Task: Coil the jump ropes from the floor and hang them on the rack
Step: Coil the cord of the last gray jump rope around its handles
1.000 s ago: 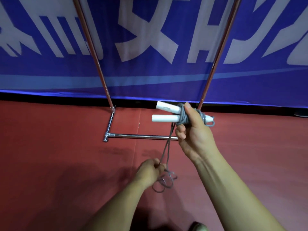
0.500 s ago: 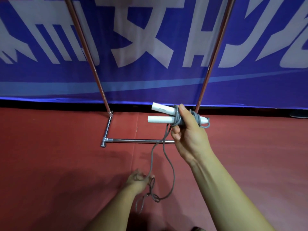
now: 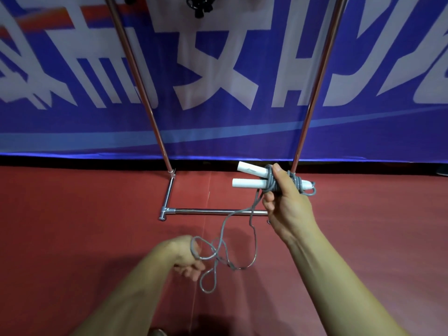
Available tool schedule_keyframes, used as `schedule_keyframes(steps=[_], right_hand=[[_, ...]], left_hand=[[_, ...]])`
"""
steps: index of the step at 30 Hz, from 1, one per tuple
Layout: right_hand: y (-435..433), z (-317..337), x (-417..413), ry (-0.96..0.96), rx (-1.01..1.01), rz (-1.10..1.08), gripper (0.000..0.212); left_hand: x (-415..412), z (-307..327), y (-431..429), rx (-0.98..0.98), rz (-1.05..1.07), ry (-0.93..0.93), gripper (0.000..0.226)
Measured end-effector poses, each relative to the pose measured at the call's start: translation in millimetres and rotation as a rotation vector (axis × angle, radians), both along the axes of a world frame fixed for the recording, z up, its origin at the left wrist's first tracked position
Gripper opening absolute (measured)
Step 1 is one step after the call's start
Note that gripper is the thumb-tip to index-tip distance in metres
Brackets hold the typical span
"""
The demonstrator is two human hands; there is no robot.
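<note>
My right hand (image 3: 284,200) grips two white jump-rope handles (image 3: 249,177) side by side, with grey cord wound around them under my thumb. The loose grey cord (image 3: 223,253) hangs down from that bundle in slack loops above the red floor. My left hand (image 3: 188,255) is lower and to the left, with a loop of the cord over its fingers. The metal rack (image 3: 213,211) stands just beyond, its two uprights rising on either side. A dark coiled rope (image 3: 200,4) hangs at the top edge.
A blue banner with large white characters (image 3: 218,76) covers the wall behind the rack. Red mat flooring (image 3: 72,226) spreads around me, with a seam running toward the rack's base. A dark object sits at the far right edge (image 3: 442,171).
My left hand has dropped and shifted left, loosening the cord into wider hanging loops. The view has tilted up, showing more of the rack's uprights. My right hand keeps the handles.
</note>
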State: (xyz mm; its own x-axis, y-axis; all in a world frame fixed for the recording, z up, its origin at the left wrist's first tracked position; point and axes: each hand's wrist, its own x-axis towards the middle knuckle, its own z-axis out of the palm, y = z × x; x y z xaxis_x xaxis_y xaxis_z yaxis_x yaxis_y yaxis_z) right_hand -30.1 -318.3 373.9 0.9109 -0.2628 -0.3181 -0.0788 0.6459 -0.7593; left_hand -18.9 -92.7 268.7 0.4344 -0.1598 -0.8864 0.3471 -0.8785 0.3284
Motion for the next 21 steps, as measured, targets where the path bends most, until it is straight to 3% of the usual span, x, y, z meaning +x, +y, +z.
schedule_keyframes(steps=[2, 3, 5, 6, 7, 9, 12, 15, 19, 21], right_hand=[[3, 0, -1, 0.014, 0.0, -0.004, 0.012], [7, 1, -2, 0.014, 0.002, 0.01, 0.012], [11, -1, -2, 0.026, 0.009, 0.034, 0.01], [15, 0, -4, 0.022, 0.006, 0.052, 0.01], [19, 0, -5, 0.016, 0.017, 0.072, 0.01], [24, -1, -6, 0.002, 0.021, 0.126, 0.015], [20, -5, -7, 0.025, -0.03, 0.193, 0.025], [8, -15, -5, -0.083, -0.178, 0.168, 0.012], [-1, -27, -7, -0.201, -0.515, 0.199, 0.009], [-2, -32, -10, -0.203, -0.648, 0.219, 0.009]], left_hand=[[3, 17, 2, 0.186, -0.073, -0.088, 0.009], [4, 27, 0, 0.243, -0.07, -0.242, 0.018], [2, 46, -19, 0.121, 0.064, -0.632, 0.033], [-4, 60, -33, -0.074, 0.216, -0.756, 0.033], [-9, 71, -46, -0.303, 0.372, -0.786, 0.032], [-20, 81, -68, -0.71, 0.585, -0.67, 0.029], [-25, 73, -85, -0.918, 0.559, -0.468, 0.024], [-20, 69, -84, -0.699, 0.339, -0.6, 0.039], [-23, 87, -88, -0.115, -0.115, -1.102, 0.031], [-24, 92, -87, -0.1, -0.184, -1.258, 0.025]])
